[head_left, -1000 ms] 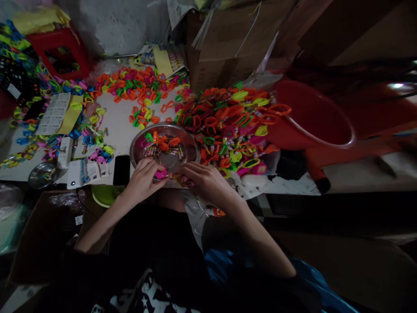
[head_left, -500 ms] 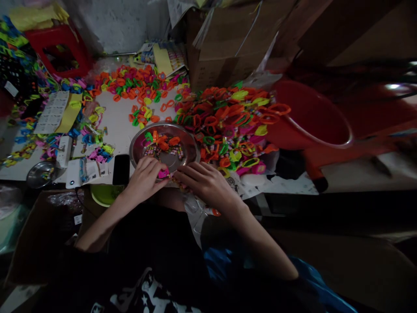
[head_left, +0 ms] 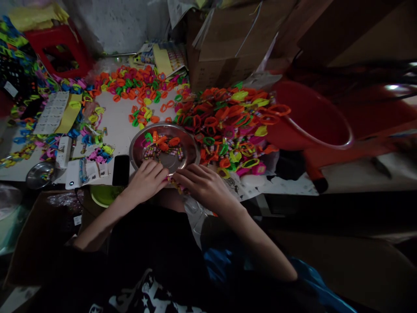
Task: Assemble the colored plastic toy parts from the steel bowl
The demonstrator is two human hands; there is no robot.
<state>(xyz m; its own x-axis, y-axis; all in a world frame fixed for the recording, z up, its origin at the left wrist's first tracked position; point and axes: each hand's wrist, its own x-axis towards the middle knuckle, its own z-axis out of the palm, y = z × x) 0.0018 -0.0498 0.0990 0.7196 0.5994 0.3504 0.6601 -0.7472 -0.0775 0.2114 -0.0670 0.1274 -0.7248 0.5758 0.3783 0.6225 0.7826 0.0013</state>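
My left hand (head_left: 150, 179) is at the near rim of a steel bowl (head_left: 133, 150), fingers curled and pinched round a small pink plastic piece (head_left: 169, 178), mostly hidden; it looks like part of a toy watch. Beside it my right hand (head_left: 203, 184) is closed too, its fingertips meeting the left ones at the same piece. A small patterned strip pokes out under the right fingers, too dark to name. Inside the bowl lie orange toy watches (head_left: 174, 141), a green one (head_left: 149, 137) and several small patterned rolls (head_left: 154, 151).
A large heap of bright toy watches (head_left: 224, 117) stands right of the bowl, beside a red basin (head_left: 321, 113). More watches (head_left: 137, 84) lie behind. To the left are a black phone (head_left: 121, 169), a white power bank (head_left: 74, 174) and a small metal dish (head_left: 41, 175). A cardboard box (head_left: 228, 43) stands behind.
The pink piece, plainly seen between my hands before, is now mostly covered by my left fingers. Both hands have shifted only slightly at the bowl's near rim.
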